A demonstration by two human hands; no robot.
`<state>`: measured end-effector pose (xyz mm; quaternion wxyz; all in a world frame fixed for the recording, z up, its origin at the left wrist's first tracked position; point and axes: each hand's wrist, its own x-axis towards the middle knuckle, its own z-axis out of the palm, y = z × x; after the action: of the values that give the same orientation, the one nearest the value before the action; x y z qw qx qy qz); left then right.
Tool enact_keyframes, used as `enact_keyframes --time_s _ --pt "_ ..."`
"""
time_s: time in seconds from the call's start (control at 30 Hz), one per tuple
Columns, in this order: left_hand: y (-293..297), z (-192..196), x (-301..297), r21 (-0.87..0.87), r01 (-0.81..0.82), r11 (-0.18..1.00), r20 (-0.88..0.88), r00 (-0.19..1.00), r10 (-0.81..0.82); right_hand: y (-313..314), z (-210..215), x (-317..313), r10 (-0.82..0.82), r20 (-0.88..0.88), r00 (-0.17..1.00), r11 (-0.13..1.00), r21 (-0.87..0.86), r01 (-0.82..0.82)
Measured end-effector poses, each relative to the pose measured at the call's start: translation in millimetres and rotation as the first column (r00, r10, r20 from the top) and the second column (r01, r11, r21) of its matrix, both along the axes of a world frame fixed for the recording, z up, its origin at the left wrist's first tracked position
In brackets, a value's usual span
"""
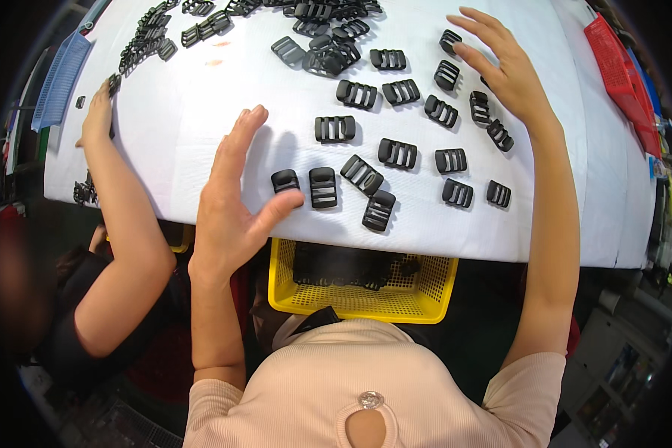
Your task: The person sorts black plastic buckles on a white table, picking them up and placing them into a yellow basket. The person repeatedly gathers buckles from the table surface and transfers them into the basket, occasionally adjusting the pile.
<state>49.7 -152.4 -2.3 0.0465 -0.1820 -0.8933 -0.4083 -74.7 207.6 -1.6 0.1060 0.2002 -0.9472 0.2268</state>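
Black plastic strap buckles (398,153) lie spread over the white-covered table before me. My left hand (235,198) is held over the front of the table, fingers and thumb apart, nothing in it. Its thumb tip overlaps the lower part of one buckle (284,180); I cannot tell whether they touch. Beside that one lies an upright buckle (323,188). Farther off at the right, my right hand (504,71) is spread open, its thumb and fingers around a single buckle (449,41) without closing on it. Another buckle is partly hidden by this hand.
A dense heap of buckles (328,56) sits at the back. Below the table edge, a yellow basket (425,287) holds dark pieces. A co-worker's hand (97,116) touches buckles at the left. A blue basket (61,78) and red basket (623,75) flank the table.
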Motion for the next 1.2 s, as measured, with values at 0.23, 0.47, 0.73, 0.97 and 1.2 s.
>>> enact_keyframes --time_s 0.23,0.47,0.73,0.97,1.2 --pt "2 -11 6 -0.341 0.105 0.934 -0.057 0.990 -0.132 -12 -32 -8 0.072 0.137 0.988 0.978 0.184 -0.097" --pt "2 -6 5 -0.391 0.093 0.916 -0.064 0.990 -0.128 -32 -14 31 0.217 0.211 0.953 0.976 -0.058 -0.209" --pt "-2 -2 0 -0.298 0.125 0.946 -0.029 0.990 -0.139 -59 1 31 0.311 0.138 0.940 0.950 -0.043 -0.308" --pt "20 11 -62 -0.128 -0.006 0.992 -0.283 0.958 -0.031 -108 -9 1 0.266 -0.237 0.934 0.943 -0.138 -0.304" --pt "47 12 -123 -0.388 -0.068 0.919 -0.300 0.952 -0.056 -103 -1 15 0.237 -0.266 0.934 0.969 0.000 -0.246"
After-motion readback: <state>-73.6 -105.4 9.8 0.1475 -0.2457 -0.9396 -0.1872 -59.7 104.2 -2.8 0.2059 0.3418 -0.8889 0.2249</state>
